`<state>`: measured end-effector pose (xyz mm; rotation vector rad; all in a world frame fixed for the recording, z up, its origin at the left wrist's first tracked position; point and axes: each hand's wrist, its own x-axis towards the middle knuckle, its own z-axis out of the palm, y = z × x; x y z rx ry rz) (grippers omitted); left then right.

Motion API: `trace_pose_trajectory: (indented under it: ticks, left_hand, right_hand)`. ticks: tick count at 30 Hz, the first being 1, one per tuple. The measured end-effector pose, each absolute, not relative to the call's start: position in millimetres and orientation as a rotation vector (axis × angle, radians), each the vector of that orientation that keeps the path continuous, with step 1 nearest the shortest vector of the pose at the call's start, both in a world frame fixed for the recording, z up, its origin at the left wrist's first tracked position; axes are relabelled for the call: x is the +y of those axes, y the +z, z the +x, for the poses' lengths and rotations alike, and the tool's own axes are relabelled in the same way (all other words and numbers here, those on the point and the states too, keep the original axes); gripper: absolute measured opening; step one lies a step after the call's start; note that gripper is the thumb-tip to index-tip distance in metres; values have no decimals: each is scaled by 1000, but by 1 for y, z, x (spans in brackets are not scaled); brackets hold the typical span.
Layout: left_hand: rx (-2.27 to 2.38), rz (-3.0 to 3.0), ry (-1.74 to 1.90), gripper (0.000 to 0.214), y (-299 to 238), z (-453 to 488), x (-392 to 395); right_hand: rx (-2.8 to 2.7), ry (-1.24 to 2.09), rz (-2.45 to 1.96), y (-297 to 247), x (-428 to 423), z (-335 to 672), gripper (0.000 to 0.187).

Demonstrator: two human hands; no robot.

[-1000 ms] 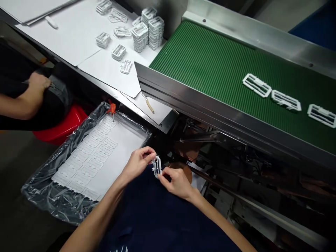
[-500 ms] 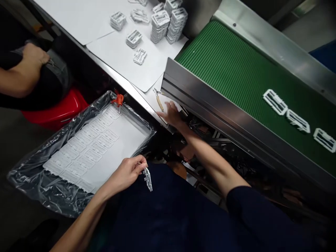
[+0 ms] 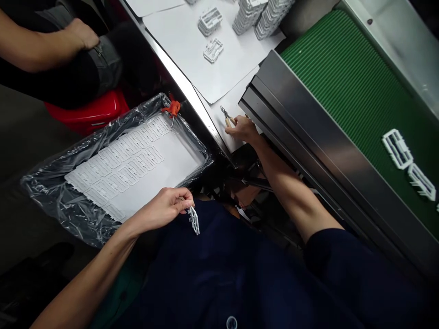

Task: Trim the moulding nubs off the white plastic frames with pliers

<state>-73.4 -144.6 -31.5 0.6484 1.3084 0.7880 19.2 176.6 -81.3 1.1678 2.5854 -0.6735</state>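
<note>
Between the thumb and fingers of my left hand [image 3: 169, 206] hangs a white plastic frame part [image 3: 194, 221], held by its upper end over my lap. My right hand [image 3: 244, 129] is closed round the tan handles of a pair of side cutters [image 3: 227, 118] at the table's near corner; their metal jaws point away from me, slightly apart. To the left, a tray lined with clear plastic [image 3: 68, 208] holds rows of similar white parts [image 3: 118, 160] on a white sheet. An orange tie [image 3: 172, 108] with a metal rod sits at its far corner.
A green ribbed conveyor belt [image 3: 329, 64] with metal sides runs along the right, carrying white frame parts [image 3: 398, 148]. Stacks of parts [image 3: 252, 13] stand on the white-covered table [image 3: 192, 50]. At left, a co-worker's hand [image 3: 82, 34] is above a red stool [image 3: 91, 114].
My right hand has closed on the side cutters, which lay on the table before. My left hand still holds the white part. The whole view has shifted and turned a little.
</note>
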Motion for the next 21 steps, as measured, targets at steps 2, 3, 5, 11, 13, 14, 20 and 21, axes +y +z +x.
trace_pose_trajectory:
  ticks: [2, 3, 5, 11, 13, 14, 20, 21]
  left_hand:
    - [1306, 677, 783, 21, -29, -71, -141]
    - [1307, 697, 773, 21, -27, -70, -138]
    - [1325, 760, 737, 22, -23, -66, -132]
    - [1370, 981, 575, 24, -10, -56, -111]
    - [1354, 1030, 533, 25, -7, -52, -104]
    - [1343, 1052, 517, 25, -5, -50, -102]
    - [1305, 1140, 495, 23, -2, -41, -95]
    - [1304, 1149, 497, 23, -1, -40, -95]
  right_hand:
    - [2594, -790, 1068, -61, 154, 44, 31]
    - [2587, -869, 971, -48, 140, 59, 30]
    - [2529, -1006, 698, -23, 110, 89, 29]
    - [2470, -902, 354, 27, 47, 147, 28]
    - [2469, -876, 369, 33, 43, 154, 27]
    - [2473, -866, 376, 34, 42, 156, 28]
    - [2505, -810, 411, 39, 41, 170, 32]
    - [2507, -804, 416, 39, 40, 172, 33]
